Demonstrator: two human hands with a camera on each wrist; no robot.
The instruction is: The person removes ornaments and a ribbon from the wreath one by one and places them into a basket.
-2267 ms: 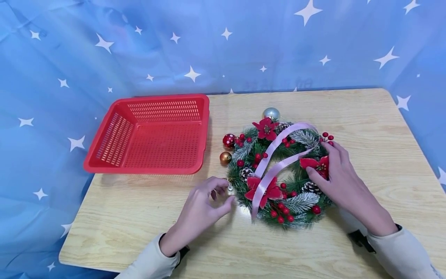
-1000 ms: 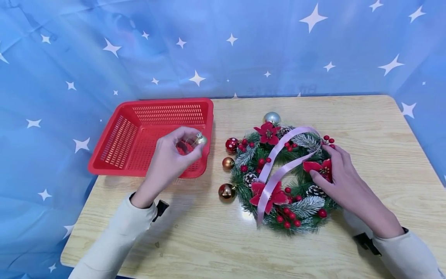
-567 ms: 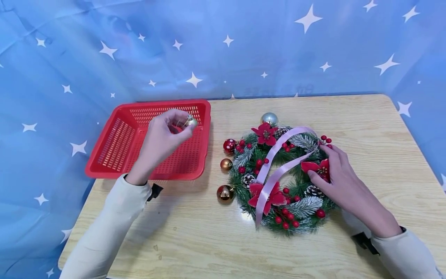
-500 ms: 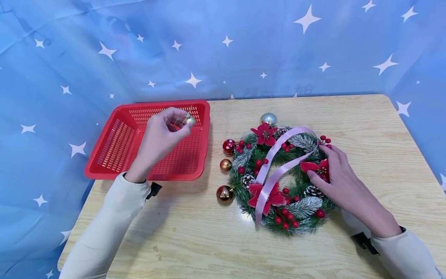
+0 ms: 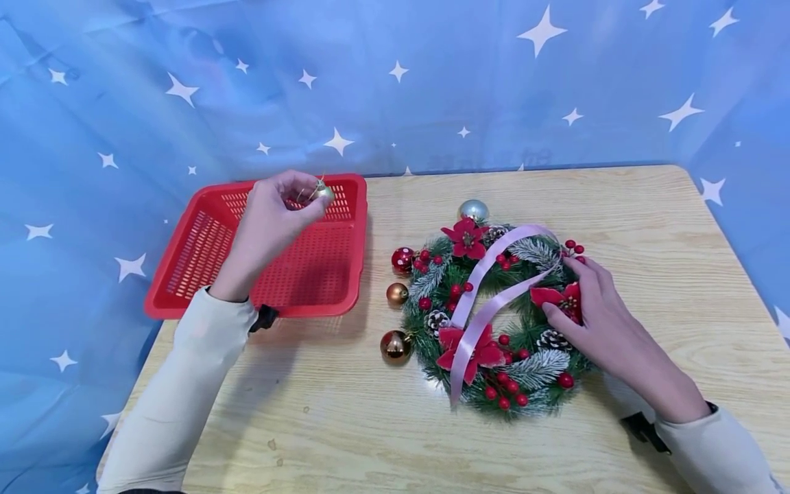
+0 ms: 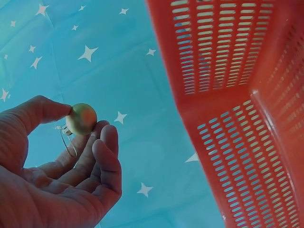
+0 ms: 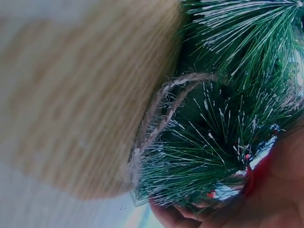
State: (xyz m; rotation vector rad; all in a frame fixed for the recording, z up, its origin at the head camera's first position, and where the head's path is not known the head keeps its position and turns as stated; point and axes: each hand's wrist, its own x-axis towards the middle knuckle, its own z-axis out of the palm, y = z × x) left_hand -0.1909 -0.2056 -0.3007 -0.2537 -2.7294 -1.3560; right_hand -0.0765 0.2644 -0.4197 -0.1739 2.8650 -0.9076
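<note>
My left hand (image 5: 269, 214) pinches a small gold Christmas bauble (image 6: 81, 118) between thumb and fingertips, its thin hanging loop dangling. That hand is above the back part of the red plastic basket (image 5: 354, 291). On the table's right half lies a Christmas wreath (image 5: 532, 367) with red flowers, berries, pine cones and a pink ribbon (image 5: 487, 312). My right hand (image 5: 601, 319) grips the wreath's right side, thumb by a red flower. In the right wrist view, green needles and a twine loop (image 7: 164, 116) show beside the fingers.
Left of the wreath lie a brown shiny bauble (image 5: 396, 347), a copper bauble (image 5: 397, 294) and a red dotted bauble (image 5: 402, 260). A silver-blue bauble (image 5: 473, 210) sits behind it. A blue starry cloth (image 5: 395, 103) hangs behind the wooden table (image 5: 345, 425).
My left hand has carried the gold bauble from the wreath's left edge, leftward and back, to over the basket. The right hand has stayed on the wreath. The view has shifted slightly.
</note>
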